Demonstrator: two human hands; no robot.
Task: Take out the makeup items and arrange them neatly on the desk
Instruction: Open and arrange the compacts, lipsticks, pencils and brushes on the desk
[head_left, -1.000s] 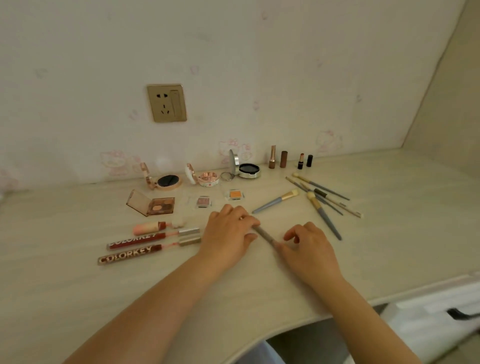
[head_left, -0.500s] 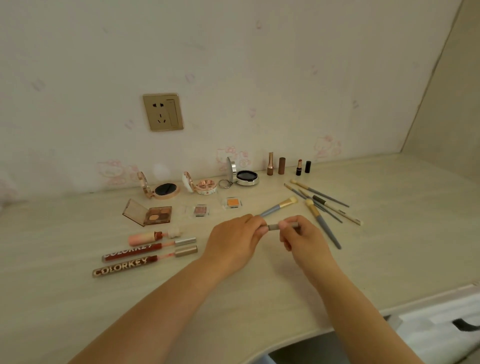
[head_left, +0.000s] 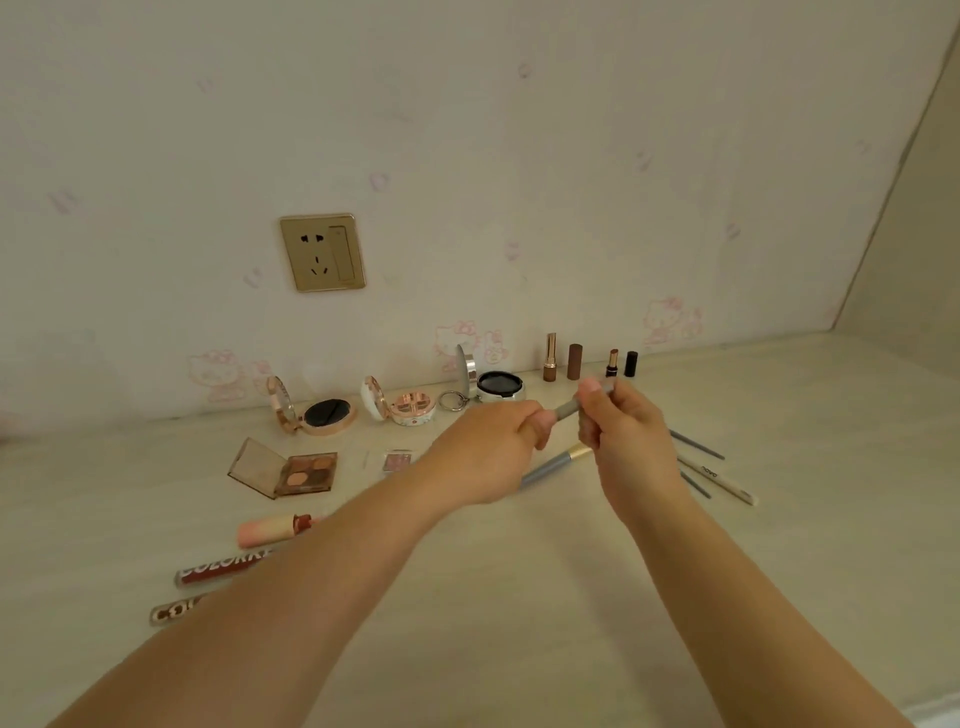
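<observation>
Both hands hold a thin grey makeup pencil (head_left: 567, 408) in the air above the desk (head_left: 519, 597). My left hand (head_left: 493, 447) grips its left end, and my right hand (head_left: 621, 423) pinches its right end. Under them lies a grey brush with a gold ferrule (head_left: 556, 461). More grey brushes (head_left: 696, 445) and a white pencil (head_left: 719, 478) lie right of my right hand. Open compacts (head_left: 327, 413), lipsticks (head_left: 549, 358) and an eyeshadow palette (head_left: 291, 470) stand along the wall.
Lip gloss tubes (head_left: 223, 569) and a pink tube (head_left: 272, 529) lie at the left, partly behind my left forearm. A small pink eyeshadow pan (head_left: 397, 460) sits mid-desk. A wall socket (head_left: 323, 253) is above. The right side wall meets the desk at the corner.
Both hands lifted the grey pencil off the desk and raised it toward the back. The camera tilted up a little, so the desk's front edge left the view.
</observation>
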